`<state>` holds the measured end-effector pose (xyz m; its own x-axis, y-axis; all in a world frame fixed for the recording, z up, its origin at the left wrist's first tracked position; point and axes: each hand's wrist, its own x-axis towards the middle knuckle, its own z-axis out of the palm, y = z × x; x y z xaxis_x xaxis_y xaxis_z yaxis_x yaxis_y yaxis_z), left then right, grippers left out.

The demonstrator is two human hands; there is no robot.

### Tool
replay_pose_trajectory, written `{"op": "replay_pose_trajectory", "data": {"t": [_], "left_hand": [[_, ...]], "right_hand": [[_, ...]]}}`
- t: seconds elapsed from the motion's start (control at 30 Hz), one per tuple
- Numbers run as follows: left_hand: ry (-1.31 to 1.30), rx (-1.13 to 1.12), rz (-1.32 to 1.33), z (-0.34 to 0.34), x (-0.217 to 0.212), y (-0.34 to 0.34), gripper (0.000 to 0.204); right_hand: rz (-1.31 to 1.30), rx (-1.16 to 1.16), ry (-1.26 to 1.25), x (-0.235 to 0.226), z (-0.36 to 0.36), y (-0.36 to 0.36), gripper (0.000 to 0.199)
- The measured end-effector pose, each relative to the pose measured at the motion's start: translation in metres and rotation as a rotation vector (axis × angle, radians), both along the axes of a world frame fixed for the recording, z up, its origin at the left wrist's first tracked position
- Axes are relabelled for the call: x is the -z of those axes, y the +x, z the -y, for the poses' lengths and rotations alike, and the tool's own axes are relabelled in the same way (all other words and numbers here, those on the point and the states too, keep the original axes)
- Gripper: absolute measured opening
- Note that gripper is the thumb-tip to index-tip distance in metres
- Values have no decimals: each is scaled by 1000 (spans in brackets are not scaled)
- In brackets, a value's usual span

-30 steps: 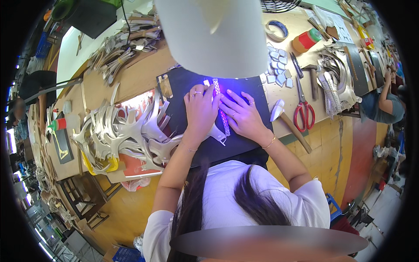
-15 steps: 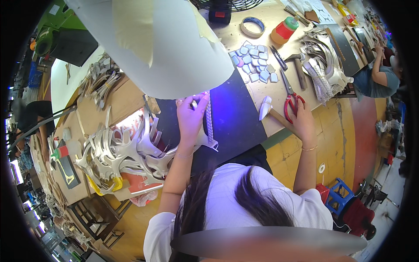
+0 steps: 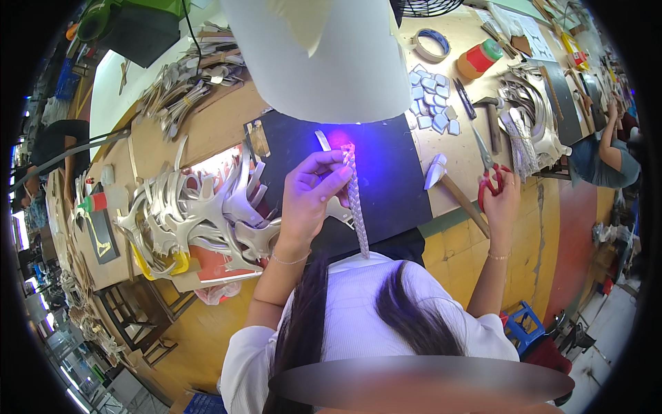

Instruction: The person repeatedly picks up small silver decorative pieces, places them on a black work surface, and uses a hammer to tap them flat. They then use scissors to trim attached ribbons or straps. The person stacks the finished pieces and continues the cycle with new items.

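Between the fingers of my left hand (image 3: 310, 190), the upper end of a silvery braided strap (image 3: 356, 214) is pinched. It hangs down toward my body, its top lit blue and red below a large white lamp-like hood (image 3: 321, 76). Behind that hand, a flat silver strap piece (image 3: 321, 141) partly shows on the black mat (image 3: 393, 186). At the right, my right hand (image 3: 502, 203) has its fingers closed on the red handles of a pair of scissors (image 3: 489, 176). The blades point away from me over the table.
A white-headed hammer (image 3: 455, 190) reaches past the table edge near my right hand. Beyond lie pale blue pieces (image 3: 431, 96), a tape roll (image 3: 432, 45), a red bottle with green cap (image 3: 479, 58) and another hammer (image 3: 492, 121). Silver strap parts (image 3: 200, 214) pile up at left.
My left hand has brought the braided strap toward me from under the hood, and more of it shows. My right hand has closed further around the scissors' handles. The view has shifted.
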<state>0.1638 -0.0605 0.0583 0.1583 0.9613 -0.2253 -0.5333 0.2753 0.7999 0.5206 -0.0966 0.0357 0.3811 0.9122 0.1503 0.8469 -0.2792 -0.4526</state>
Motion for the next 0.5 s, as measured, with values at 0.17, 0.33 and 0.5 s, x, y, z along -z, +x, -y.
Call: {"op": "replay_pose_trajectory", "data": {"t": [0.17, 0.33, 0.5], "left_hand": [[15, 9, -51, 3, -5, 10, 28], [42, 10, -98, 7, -4, 12, 30], [74, -40, -182, 11, -1, 6, 28]], "right_hand": [[-891, -219, -133, -33, 39, -60, 55], [-1144, -589, -326, -3, 31, -123, 67], [-1272, -614, -436, 4, 19, -147, 79]]}}
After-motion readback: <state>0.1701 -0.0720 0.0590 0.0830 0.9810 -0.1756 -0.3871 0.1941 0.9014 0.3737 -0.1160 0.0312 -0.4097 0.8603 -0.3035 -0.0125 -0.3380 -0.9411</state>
